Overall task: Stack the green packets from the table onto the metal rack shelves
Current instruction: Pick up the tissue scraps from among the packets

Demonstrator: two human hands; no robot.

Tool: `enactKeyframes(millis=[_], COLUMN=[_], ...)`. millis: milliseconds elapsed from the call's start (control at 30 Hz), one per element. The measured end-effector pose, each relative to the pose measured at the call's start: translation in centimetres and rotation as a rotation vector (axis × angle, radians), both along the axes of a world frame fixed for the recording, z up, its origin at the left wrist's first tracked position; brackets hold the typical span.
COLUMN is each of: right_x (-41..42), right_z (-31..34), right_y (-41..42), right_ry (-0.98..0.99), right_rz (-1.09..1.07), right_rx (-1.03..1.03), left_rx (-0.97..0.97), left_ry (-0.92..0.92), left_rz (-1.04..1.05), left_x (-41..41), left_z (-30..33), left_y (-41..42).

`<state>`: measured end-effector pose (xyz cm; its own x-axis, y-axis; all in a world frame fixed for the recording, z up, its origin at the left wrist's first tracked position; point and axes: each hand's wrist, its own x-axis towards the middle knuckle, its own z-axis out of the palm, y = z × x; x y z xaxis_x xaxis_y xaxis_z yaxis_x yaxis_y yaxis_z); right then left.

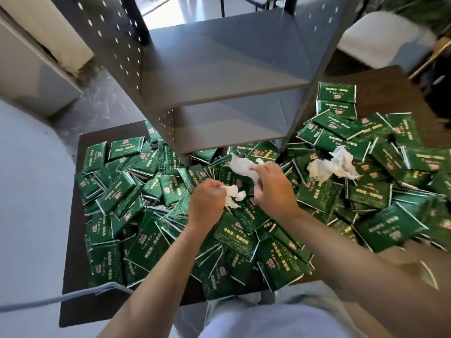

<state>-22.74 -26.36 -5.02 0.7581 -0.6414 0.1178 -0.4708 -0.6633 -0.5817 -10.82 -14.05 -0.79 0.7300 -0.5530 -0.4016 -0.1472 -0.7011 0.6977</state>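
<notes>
Looking down at the dark table [73, 240], I see both hands busy w/ white tissue, not w/ packets. My left hand [206, 203] sits just in front of the metal rack [219, 69], fingers curled tight round a small crumpled tissue [233, 195] that pokes out to its right. My right hand [274, 189] is right beside it, thumb and fingers pinching a larger flat tissue sheet [241, 165] that reaches up-left toward the rack's lowest shelf [227, 131]. The two hands are close but I can't tell if they touch. The green packets [146, 242] are all on the table, heaped loose and overlapping around the rack's foot: a big spread to the rack's left, more under my forearms in front of it, another heap to its right. The rack's grey shelves show bare metal; the upper shelf [219, 52] and the one below are both in view, perforated uprights on the left side. A third crumpled tissue wad [332, 167] lies on top of the packets right of the rack, well apart from my right hand. Left of the rack, off the table, stands a pale cabinet [29, 76]. Behind the rack to the right there's a white chair [380, 37].
</notes>
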Motion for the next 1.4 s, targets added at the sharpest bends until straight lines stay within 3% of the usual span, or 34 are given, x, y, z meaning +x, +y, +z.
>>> enactKeyframes(millis=[133,233,400,533,667,800,1033,1133,1400], right_x=[-4.6,-7.6,-11.5,-12.4,-13.0,-13.3,-17.3,-19.9,-27.0], right_z=[3.4,4.7,3.3,1.5,0.2,0.8,6.5,7.7,7.2], right_y=[-1.3,-4.1,-8.5,-9.8,-10.3,-10.9,-12.4,-13.2,-13.0], right_ry=[-0.18,-0.201,0.042,0.314,0.405,0.141,-0.423,-0.516,-0.682], right_rz=[-0.278,-0.463,-0.446,-0.346,-0.284,-0.393,-0.598,-0.656,-0.715], right_rx=[0.094,0.168,0.139,0.059,-0.053,0.114,0.793,0.816,1.024], left_rx=[-0.015,-0.055,-0.062,0.007,0.041,0.039,-0.03,-0.019,-0.089], left_ry=[0.043,0.099,0.203,0.17,0.13,0.121,0.294,0.246,0.343], left_rz=[-0.061,-0.11,-0.218,-0.283,-0.289,-0.271,-0.32,-0.376,-0.438], left_x=[-2.6,-4.8,-8.1,-10.7,-12.3,-13.0,-15.0,-17.1,-25.0], left_z=[0.5,0.8,0.7,0.8,1.0,2.1,4.6,5.0,4.3], left_y=[-3.4,-5.6,-9.4,-11.7,-12.8,-14.0,-17.9,-19.8,-23.6])
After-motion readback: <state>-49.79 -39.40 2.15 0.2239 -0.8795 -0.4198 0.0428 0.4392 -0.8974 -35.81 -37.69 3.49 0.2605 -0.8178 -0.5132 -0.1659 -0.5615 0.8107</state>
